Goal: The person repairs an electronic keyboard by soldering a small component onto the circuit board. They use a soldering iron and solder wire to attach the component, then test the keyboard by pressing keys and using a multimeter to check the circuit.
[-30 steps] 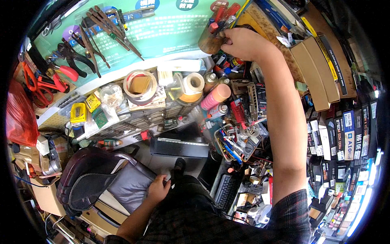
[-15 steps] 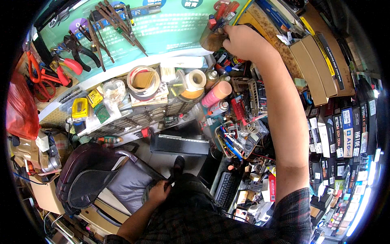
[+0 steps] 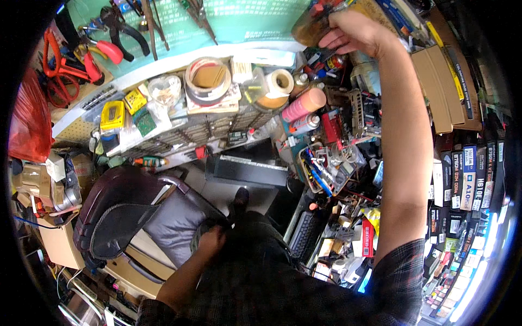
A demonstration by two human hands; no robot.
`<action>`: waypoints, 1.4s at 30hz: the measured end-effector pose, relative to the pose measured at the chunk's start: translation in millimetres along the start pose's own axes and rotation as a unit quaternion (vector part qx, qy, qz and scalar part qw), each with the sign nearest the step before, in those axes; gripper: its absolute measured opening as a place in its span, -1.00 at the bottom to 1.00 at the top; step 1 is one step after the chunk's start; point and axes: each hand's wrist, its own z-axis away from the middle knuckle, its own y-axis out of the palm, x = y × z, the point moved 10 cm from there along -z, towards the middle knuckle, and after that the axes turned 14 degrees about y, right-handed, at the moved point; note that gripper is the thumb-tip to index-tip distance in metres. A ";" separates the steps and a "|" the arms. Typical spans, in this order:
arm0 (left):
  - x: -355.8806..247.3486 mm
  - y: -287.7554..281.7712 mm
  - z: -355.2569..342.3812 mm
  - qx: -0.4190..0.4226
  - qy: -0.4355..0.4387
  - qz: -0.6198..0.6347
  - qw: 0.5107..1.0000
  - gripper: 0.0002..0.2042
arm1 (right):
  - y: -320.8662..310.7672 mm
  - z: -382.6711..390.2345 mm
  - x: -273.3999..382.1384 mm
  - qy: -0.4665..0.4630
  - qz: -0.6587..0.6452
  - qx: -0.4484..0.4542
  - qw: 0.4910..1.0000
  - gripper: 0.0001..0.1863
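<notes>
At the top right, my right hand (image 3: 356, 33) is raised at a brown, translucent jar (image 3: 310, 30) holding red-handled tools (image 3: 326, 6). Its fingers are curled beside the jar's rim, with thumb and forefinger drawn in; whatever they pinch is hidden. My left hand (image 3: 213, 239) is low by my lap, beside the chair seat, its fingers closed. A dark shape at its fingertips is too dim to name.
Tape rolls (image 3: 207, 80), a pink spray can (image 3: 304, 104) and a yellow case (image 3: 112, 114) crowd the shelf. Pliers (image 3: 124, 33) and scissors (image 3: 58, 87) are at upper left. A dark leather chair (image 3: 185, 220) stands left; stacked boxes (image 3: 467, 174) line the right.
The view has shifted, so the shelf appears higher and farther right. My right hand stays by the jar, but has turned, with more of its fingers showing. My left hand remains near my lap.
</notes>
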 end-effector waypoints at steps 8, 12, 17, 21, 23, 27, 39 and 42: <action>11.2 6.3 -0.8 0.058 -0.031 0.016 0.998 -0.68 | -13.4 6.4 9.3 0.071 0.090 -0.061 0.992 -0.55; 6.8 -6.7 1.8 0.064 -0.042 0.011 0.997 -0.66 | -22.3 -29.4 -6.6 0.028 0.145 -0.084 0.986 -0.56; 30.4 10.5 3.2 0.064 -0.032 0.006 0.997 -0.65 | -44.8 -58.4 -10.7 -0.020 0.212 -0.153 0.965 -0.57; 34.3 10.3 8.1 0.068 -0.056 0.007 0.996 -0.64 | -61.7 -76.6 -38.9 0.019 0.183 -0.154 0.971 -0.52; 37.2 6.6 12.5 0.080 -0.089 0.005 0.993 -0.64 | -47.9 -60.6 -31.5 0.019 0.184 -0.143 0.972 -0.52; 49.8 20.7 16.1 0.086 -0.098 0.002 0.991 -0.64 | -38.6 -44.7 -22.0 -0.034 0.118 -0.165 0.979 -0.53; 64.1 26.0 20.6 0.037 -0.108 0.047 0.992 -0.63 | -26.0 -2.6 8.5 -0.084 0.030 -0.165 0.982 -0.76; 63.3 21.3 16.0 0.082 -0.114 0.019 0.990 -0.61 | -38.0 -2.6 7.6 -0.142 0.134 -0.271 0.943 -0.73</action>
